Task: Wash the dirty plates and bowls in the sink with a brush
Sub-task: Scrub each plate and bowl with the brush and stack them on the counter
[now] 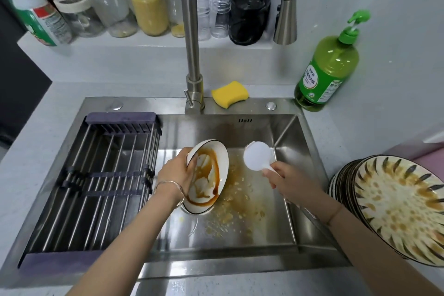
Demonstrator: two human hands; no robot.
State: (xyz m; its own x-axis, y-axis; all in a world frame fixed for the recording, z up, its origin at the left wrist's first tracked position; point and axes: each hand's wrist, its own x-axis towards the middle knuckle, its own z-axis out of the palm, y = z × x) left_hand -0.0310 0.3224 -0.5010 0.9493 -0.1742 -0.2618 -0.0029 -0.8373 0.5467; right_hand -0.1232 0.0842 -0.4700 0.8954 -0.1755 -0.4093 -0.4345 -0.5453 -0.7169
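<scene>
White porcelain smeared with brown sauce is what we have in hand: the bowl (207, 175) stands on edge in the sink (269, 238), tipped so that its soiled inside faces right. Its long outline runs from far to near, with the lower rim down at the sink floor. We cannot tell whether that rim actually rests there. Our left hand (176, 173) grips the bowl from the left, fingers curled round its upper rim and the palm behind its back. Our right hand (292, 181) is closed round the handle of the white brush (258, 156), whose round head sits to the right of the bowl, level with its far half, near but clearly apart from it. We see the smooth back of the head, so the bristles appear to point away from us. The open face lies directly left of the brush, so we judge the coming move to be a short sweep leftward, turning the bristles into the sauce while the left hand braces against the push. Yellowish scraps lie on the sink floor between the hands, and the stack of patterned plates (396, 206) waits on the counter at the right.
</scene>
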